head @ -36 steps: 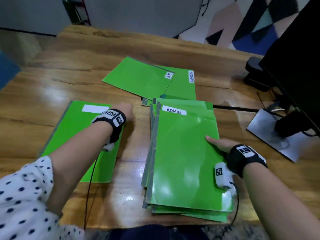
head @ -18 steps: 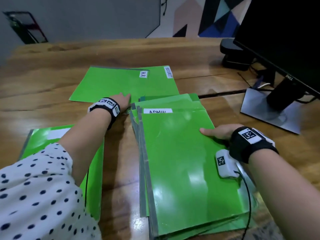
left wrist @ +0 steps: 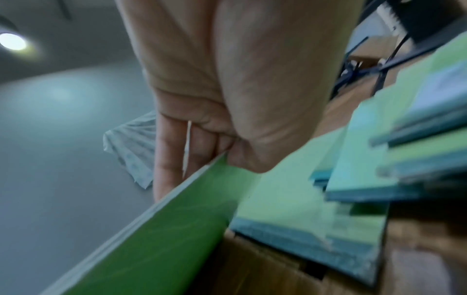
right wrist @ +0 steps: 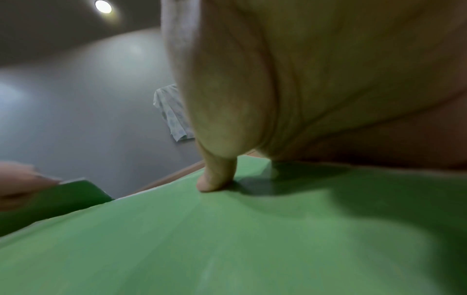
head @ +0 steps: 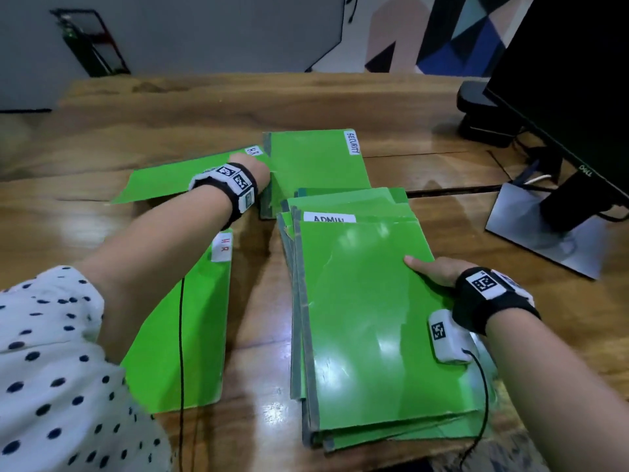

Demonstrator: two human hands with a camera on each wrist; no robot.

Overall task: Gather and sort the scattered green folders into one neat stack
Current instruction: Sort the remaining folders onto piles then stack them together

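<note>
Folder stack (head: pixel 374 321) nearest me on the counter (head: pixel 143 117), edges uneven, ADMIN label showing near the top. My right hand (head: pixel 432 270) sits on its right edge, thumb flat on top, other fingers hidden, grip unclear. Left: loose H.R folder (head: pixel 183 335) under my forearm. Farther: left hand (head: pixel 253 172) pinching a tilted H.R folder (head: pixel 163 182) beside the SECURITY folder (head: pixel 316 161).

Overhead room light glares off the glossy wooden counter (head: pixel 238 386) and the top green folder (head: pixel 374 318); both wrist views are soft, blurred and dim, wide-angle bending at edges.
</note>
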